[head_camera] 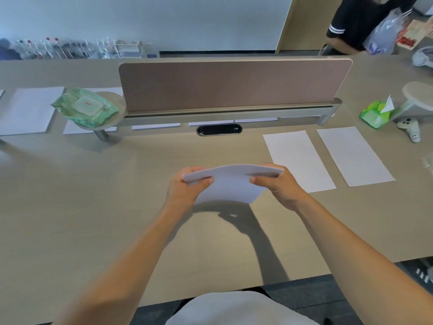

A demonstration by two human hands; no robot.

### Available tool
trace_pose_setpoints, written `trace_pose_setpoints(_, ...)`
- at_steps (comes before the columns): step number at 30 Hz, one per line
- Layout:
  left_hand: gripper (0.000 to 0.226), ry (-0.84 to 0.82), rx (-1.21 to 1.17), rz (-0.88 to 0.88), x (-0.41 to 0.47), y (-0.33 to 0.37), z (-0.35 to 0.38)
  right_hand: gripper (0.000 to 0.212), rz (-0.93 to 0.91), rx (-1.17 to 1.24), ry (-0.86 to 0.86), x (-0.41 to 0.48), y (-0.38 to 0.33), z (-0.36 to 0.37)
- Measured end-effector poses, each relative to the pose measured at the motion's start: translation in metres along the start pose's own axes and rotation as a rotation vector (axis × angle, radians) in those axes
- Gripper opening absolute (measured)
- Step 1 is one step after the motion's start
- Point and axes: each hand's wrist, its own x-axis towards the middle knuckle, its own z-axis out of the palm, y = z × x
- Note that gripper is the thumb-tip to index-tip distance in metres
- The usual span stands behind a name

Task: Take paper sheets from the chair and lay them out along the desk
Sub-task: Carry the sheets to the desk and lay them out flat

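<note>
Both hands are holding a thin stack of white paper sheets (230, 184) just above the middle of the long beige wooden desk (93, 207). The left hand (187, 187) is pinching the stack's left end, thumb on the near side and fingers curling round the far side. The right hand (277, 186) is gripping the right end likewise, and the stack is bowing upward between them. To the right, a flat white sheet (298, 160) is lying on the desk, with a second flat white sheet (353, 156) just beside it, farther right. At the far left, another white sheet (28, 111) is lying flat. A green wet-wipe pack (85, 106) is sitting on a round shelf at the left end of the pinkish-brown divider panel (234, 83). At the far right, a green tissue pack (376, 113) is sitting near a white handheld controller (410, 130).
</note>
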Motion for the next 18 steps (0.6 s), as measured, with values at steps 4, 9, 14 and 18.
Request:
trace_pose_setpoints(4, 0.030, -0.065, 0.089, -0.002, -0.002, -0.013, -0.001, 0.034, 0.040, -0.028, -0.034, -0.004, 0.009, -0.002)
trace_pose_setpoints(9, 0.009, -0.031, 0.279, 0.164, -0.002, -0.016, -0.001, 0.038, 0.059, -0.020, -0.019, -0.003, 0.008, -0.002)
trace_pose_setpoints(14, 0.032, -0.002, 0.361, 0.079, 0.019, -0.014, -0.003, 0.035, 0.035, -0.042, 0.009, 0.004, -0.002, -0.004)
trace_pose_setpoints(18, 0.020, 0.019, 0.163, -0.048, 0.044, 0.014, -0.007, 0.052, 0.032, -0.077, 0.066, 0.011, -0.008, -0.013)
